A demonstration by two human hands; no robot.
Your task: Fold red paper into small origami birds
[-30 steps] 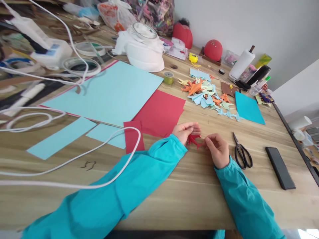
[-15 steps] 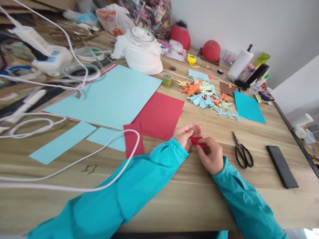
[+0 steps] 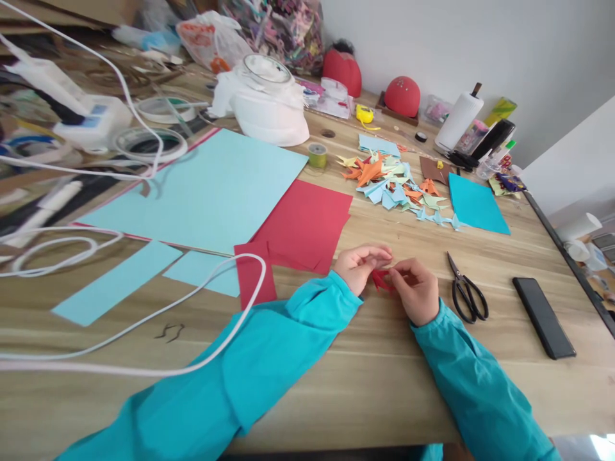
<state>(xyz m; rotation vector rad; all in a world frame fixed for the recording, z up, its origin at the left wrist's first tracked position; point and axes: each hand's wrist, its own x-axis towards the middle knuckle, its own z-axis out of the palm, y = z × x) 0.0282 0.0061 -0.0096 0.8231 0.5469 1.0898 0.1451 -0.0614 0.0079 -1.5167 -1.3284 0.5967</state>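
Observation:
A small piece of folded red paper [image 3: 382, 280] is held between my two hands, just above the wooden table. My left hand [image 3: 359, 267] pinches its left end, with the other fingers stretched out beyond it. Thumb and forefinger of my right hand [image 3: 417, 289] grip the right end. Parts of the fold are covered by fingers, so its full shape is hidden. Farther back lies a pile of folded paper cranes [image 3: 391, 179] in orange, pale blue, yellow and green. Red paper sheets [image 3: 307, 221] lie left of my hands.
Black-handled scissors [image 3: 467, 291] and a dark phone [image 3: 542, 317] lie to the right. A large light-blue sheet [image 3: 206, 192] covers the left middle, near a spool of thread [image 3: 317, 155]. A white cable [image 3: 202, 285] loops over my left sleeve. A turquoise sheet [image 3: 478, 203] lies back right.
My right hand has shifted slightly right and turned, and the folded red paper now shows less between the hands. The whole view has moved a little.

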